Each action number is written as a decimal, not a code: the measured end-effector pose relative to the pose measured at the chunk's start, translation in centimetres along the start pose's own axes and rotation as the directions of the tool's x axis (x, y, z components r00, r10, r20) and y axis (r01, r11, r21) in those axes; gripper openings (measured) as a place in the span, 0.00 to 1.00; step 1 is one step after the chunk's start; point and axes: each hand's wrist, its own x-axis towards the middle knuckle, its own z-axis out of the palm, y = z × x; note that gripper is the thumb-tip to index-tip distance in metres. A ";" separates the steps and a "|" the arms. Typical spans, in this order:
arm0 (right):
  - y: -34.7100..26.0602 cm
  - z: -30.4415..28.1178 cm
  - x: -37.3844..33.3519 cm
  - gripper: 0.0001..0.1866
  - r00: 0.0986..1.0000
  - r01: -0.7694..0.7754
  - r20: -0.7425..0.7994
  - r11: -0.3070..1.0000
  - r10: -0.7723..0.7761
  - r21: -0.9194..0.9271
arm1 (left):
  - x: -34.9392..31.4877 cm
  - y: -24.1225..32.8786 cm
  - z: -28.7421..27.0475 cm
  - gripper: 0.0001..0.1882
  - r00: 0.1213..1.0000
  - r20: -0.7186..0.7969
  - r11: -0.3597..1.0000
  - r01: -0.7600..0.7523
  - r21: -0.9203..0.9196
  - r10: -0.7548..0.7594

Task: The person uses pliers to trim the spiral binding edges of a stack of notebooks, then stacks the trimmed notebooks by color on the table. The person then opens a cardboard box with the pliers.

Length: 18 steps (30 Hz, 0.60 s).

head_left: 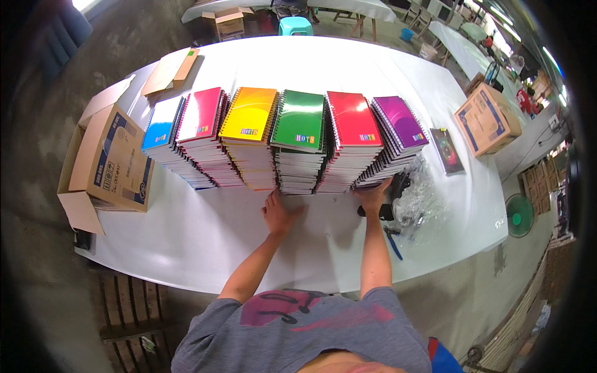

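Several tall stacks of spiral notebooks stand side by side on the white table (186, 236): blue (163, 127), pink-red (199, 115), yellow (250, 115), green (298, 121), red (354, 118) and purple (400, 121). My left hand (280, 214) rests at the foot of the yellow and green stacks, fingers stretched forward and thumb apart. At the near base of the purple stack is my right hand (373, 198), its fingers spread against the lowest notebooks. Nothing shows gripped in either hand. Beside my right hand lie a black object (384, 212) and crumpled clear plastic (418, 205).
A tool with blue handles (394, 244) lies near the plastic. An open carton (118, 161) stands at the left, a closed one (488, 120) at the right. A flat dark printed sheet (446, 151) and a cardboard piece (168, 71) also lie on the table.
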 end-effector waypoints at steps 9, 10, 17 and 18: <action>-0.4 3.7 5.5 0.59 0.994 0.059 -0.095 0.995 -0.051 0.076 | 0.2 -0.1 0.2 0.52 1.000 0.011 0.999 0.027 0.019 -0.028; -0.4 4.7 6.3 0.59 0.969 0.127 -0.227 0.987 -0.102 0.096 | 0.2 0.0 0.2 0.51 1.000 0.007 1.000 0.025 0.011 -0.025; -2.0 9.5 11.3 0.62 0.957 0.160 -0.264 0.979 -0.122 0.128 | 0.4 0.1 0.3 0.48 0.998 0.004 0.998 0.063 0.026 -0.064; -2.3 9.7 12.1 0.62 0.962 0.156 -0.244 0.980 -0.123 0.124 | 0.3 0.3 0.3 0.48 0.998 0.009 0.997 0.068 0.031 -0.069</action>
